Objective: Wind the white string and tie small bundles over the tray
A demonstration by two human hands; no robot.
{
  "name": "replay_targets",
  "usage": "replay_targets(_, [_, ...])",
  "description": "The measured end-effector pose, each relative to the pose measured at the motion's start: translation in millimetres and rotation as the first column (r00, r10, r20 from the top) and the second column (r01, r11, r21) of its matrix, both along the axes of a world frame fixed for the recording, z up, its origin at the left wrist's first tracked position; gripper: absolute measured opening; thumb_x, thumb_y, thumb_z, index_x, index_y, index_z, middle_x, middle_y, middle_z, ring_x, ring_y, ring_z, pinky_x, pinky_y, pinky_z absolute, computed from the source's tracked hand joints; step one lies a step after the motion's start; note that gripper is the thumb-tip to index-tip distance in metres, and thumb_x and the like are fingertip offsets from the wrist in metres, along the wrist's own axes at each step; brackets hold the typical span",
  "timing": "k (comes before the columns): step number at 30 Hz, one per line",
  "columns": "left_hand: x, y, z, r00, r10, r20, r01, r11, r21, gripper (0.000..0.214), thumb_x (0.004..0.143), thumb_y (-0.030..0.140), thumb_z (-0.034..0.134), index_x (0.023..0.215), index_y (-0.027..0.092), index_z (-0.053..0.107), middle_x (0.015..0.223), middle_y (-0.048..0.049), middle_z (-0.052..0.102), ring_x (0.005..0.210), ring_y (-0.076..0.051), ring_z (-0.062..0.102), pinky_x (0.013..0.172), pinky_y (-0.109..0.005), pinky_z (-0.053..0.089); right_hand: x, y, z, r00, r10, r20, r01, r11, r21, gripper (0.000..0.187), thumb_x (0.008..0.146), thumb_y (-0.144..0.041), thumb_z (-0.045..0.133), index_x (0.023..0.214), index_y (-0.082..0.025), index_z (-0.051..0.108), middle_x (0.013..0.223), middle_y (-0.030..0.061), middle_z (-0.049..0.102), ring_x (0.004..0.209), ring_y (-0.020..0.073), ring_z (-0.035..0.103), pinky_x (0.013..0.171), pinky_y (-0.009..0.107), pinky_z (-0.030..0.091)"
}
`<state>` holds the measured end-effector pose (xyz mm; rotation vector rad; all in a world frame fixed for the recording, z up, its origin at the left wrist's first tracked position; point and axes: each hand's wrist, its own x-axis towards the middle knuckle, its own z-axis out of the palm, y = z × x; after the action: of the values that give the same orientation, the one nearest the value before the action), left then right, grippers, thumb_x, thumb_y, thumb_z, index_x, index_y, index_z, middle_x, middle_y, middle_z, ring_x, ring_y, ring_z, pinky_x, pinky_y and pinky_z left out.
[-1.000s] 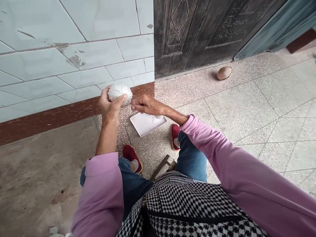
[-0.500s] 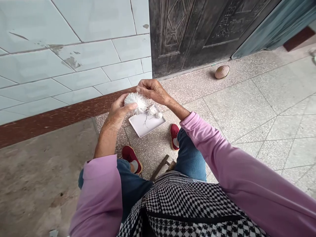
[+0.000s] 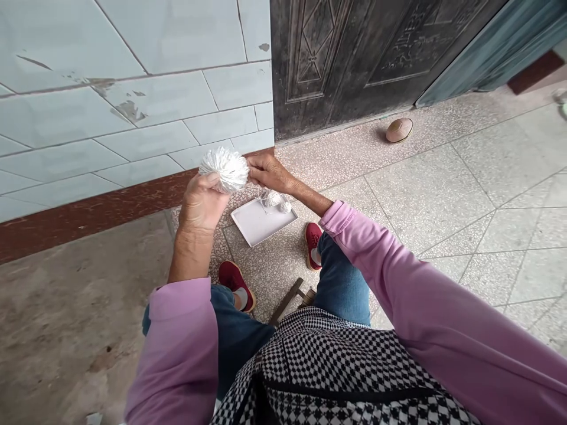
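Observation:
A fluffy white yarn pom-pom is held up by my left hand, whose thumb presses on its near side. At the pom-pom's right edge, my right hand has its fingers pinched together on white yarn; the fingertips are partly hidden. Just below that hand, loose strands run down to two small white yarn balls. Those balls lie at the right end of a shallow white tray, below both hands.
A dark carved door and a pale tiled wall rise ahead. A worn brownish ball rests on the floor by the door. My red shoes flank the tray, and part of a wooden stool shows between my legs.
My left hand has moved up and left with the pom-pom, turning it. My right hand has lowered slightly to its right edge. The loose yarn in the tray has drawn up toward the right hand.

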<state>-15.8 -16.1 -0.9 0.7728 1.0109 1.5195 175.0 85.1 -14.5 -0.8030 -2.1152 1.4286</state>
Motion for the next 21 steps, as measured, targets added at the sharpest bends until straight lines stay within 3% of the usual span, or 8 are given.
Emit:
replay_targets(4, [-11.6,7.0,-11.2,0.994,0.107,-0.038,-0.106,0.994,0.013,0.074,0.057,0.059,0.113,0.113,0.026,0.078,0.120,-0.0091,0.090,0.144,-0.040,0.073,0.139,-0.064,0.060,-5.5,-17.7,6.2,0.986,0.030,0.166,-0.050,0.992,0.117,0.046,0.129,-0.010,0.064,0.086,-0.024,0.053,0.087,0.0007,0.063,0.090,0.0181,0.058,0.091,0.033,0.044])
replay_targets(9, [-27.1,11.8,-28.0,0.976,0.209,-0.069,-0.209,0.978,0.006,0.077,0.059,0.060,0.114,0.109,0.026,0.065,0.120,-0.0052,0.085,0.138,-0.033,0.071,0.126,-0.055,0.063,-11.7,-42.6,23.4,0.947,0.173,0.270,-0.215,0.968,0.131,0.049,0.129,-0.004,0.064,0.088,-0.025,0.048,0.088,-0.0015,0.059,0.088,0.0180,0.053,0.090,0.034,0.039])
replay_targets(13, [-34.4,14.3,-44.0,0.959,0.262,-0.103,-0.265,0.964,-0.016,0.082,0.060,0.048,0.119,0.117,0.027,0.065,0.125,-0.0013,0.083,0.125,-0.029,0.075,0.106,-0.049,0.066,-10.4,-51.2,35.3,0.965,0.199,0.170,-0.213,0.974,0.071,0.041,0.129,-0.004,0.063,0.092,-0.021,0.059,0.085,-0.0025,0.061,0.087,0.0176,0.057,0.087,0.033,0.042])
replay_targets(17, [-37.7,20.4,-60.4,0.916,0.303,-0.263,-0.297,0.953,0.062,0.086,0.068,0.055,0.124,0.131,0.025,0.075,0.134,-0.0026,0.083,0.137,-0.032,0.076,0.109,-0.048,0.061,-4.9,-44.5,38.6,0.992,0.115,0.051,-0.114,0.993,-0.021,0.030,0.133,-0.015,0.067,0.104,-0.018,0.075,0.081,-0.0039,0.059,0.083,0.0164,0.054,0.080,0.031,0.043])
replay_targets(21, [-29.6,20.2,-59.0,0.921,0.225,-0.319,-0.229,0.973,0.025,0.084,0.059,0.053,0.123,0.128,0.027,0.082,0.130,-0.0060,0.086,0.130,-0.034,0.080,0.109,-0.046,0.067,3.0,-27.1,35.1,0.996,0.011,-0.087,-0.015,0.998,-0.054,0.037,0.133,-0.023,0.075,0.097,-0.020,0.067,0.076,-0.0068,0.050,0.076,0.0142,0.044,0.073,0.029,0.039])
